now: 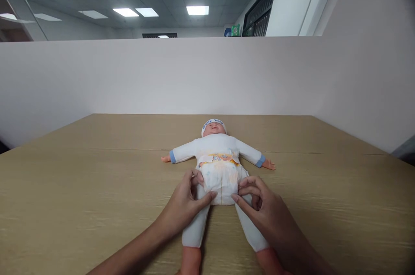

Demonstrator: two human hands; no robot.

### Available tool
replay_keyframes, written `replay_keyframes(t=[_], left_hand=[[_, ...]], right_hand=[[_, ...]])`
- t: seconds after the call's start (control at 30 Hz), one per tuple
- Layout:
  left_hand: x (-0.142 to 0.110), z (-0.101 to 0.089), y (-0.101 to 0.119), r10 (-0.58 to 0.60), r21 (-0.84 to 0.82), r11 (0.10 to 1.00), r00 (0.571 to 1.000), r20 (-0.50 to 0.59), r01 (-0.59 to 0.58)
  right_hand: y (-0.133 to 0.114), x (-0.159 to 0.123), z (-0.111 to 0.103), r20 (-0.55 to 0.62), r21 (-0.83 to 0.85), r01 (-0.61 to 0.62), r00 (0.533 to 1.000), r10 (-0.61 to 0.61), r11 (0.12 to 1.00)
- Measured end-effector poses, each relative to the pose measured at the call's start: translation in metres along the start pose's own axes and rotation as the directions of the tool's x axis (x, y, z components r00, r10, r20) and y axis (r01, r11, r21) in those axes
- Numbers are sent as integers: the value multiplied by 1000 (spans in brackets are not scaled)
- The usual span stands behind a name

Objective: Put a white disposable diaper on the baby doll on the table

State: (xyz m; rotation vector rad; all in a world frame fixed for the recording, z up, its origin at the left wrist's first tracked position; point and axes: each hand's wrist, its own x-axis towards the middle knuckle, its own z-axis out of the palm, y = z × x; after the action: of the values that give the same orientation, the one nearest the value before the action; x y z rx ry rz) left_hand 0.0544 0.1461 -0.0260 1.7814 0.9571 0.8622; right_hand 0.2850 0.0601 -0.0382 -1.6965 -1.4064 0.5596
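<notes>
A baby doll [218,143] in white clothes with blue cuffs lies on its back, head away from me, arms spread and legs toward me. Round its hips is a white diaper [222,182] with an orange patterned waistband fastened across the front. At the diaper's left leg edge, my left hand [188,199] is closed, thumb on the front and fingers curled at the side. My right hand [259,199] pinches the opposite leg edge between thumb and fingers. Parts of the doll's thighs are hidden behind both hands.
The doll lies on a wood-grain table [106,188] with a seam running across it. A pale partition [194,76] stands behind the table and continues on the right. Beyond it, a green package [235,30] shows in the distance.
</notes>
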Motion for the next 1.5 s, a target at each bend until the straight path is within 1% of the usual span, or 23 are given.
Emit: replay_keyframes(t=[0.1,0.17,0.23,0.3,0.37,0.47,0.57,0.63,0.73,0.8,0.87,0.93,0.97,1.03,1.1,1.13,1.2,1.3,1.37,1.4,1.43,1.47,1.5], left_hand=[[-1,3,-4,-81,-54,996,994,-73,78],[-1,4,-7,-105,-89,991,991,-84,98],[0,5,-9,-100,-91,991,993,-55,94],[0,5,-9,-92,-81,993,996,6,92],[1,5,-8,-100,-105,989,993,60,106],[0,5,-6,-133,-206,967,986,102,151],[-1,3,-2,-159,-289,939,981,114,185],[-1,0,1,-166,-344,917,977,133,203],[0,-5,2,-147,-434,873,969,200,222],[2,-6,0,-135,-459,856,960,244,237],[3,-7,-3,-136,-444,864,959,247,237],[3,-5,-5,-129,-398,895,970,204,203],[2,-5,-4,-121,-367,913,977,176,179],[-1,-4,-1,-95,-299,945,987,128,129],[-6,-5,5,-57,-226,971,994,95,77],[-10,-7,8,-34,-179,983,996,84,48],[-15,-15,11,14,-65,998,998,67,-10],[-14,-33,3,81,105,991,996,39,-85],[0,-46,-11,188,277,945,982,-19,-175],[11,-51,-20,263,392,892,964,-43,-226],[24,-56,-29,342,514,816,938,-59,-265],[39,-59,-37,402,619,733,914,-58,-283],[54,-61,-44,433,698,660,900,-52,-278]], right_hand=[[1,-2,-5,2,-53,10,1000,-10,999],[1,-2,-6,-16,-76,26,999,-28,997],[-1,-1,-6,-18,-88,32,999,-33,996],[-3,-2,-5,7,-85,38,999,-37,996],[-6,-3,-3,38,-52,68,997,-66,996],[-7,-5,2,40,12,96,995,-96,995],[-4,-4,5,31,49,35,999,-37,998],[-2,-2,4,47,63,6,999,-9,998],[0,-1,2,69,38,22,997,-25,999],[1,-1,1,35,1,59,998,-59,998],[2,-1,1,-30,-44,117,992,-119,992],[4,-1,4,-88,-105,201,974,-210,974],[5,-2,5,-116,-140,250,957,-267,958],[8,-3,8,-175,-205,347,907,-383,915],[13,-4,7,-226,-244,421,851,-474,874],[16,-4,5,-239,-249,445,832,-500,860],[25,0,-2,-252,-235,457,824,-508,858],[46,22,-15,-323,-217,432,815,-482,875],[63,50,-21,-360,-303,415,783,-506,858],[70,66,-22,-336,-381,406,776,-534,830],[76,83,-22,-295,-460,382,786,-544,801],[81,98,-21,-244,-517,355,811,-532,779],[84,112,-20,-202,-553,329,839,-506,766]])
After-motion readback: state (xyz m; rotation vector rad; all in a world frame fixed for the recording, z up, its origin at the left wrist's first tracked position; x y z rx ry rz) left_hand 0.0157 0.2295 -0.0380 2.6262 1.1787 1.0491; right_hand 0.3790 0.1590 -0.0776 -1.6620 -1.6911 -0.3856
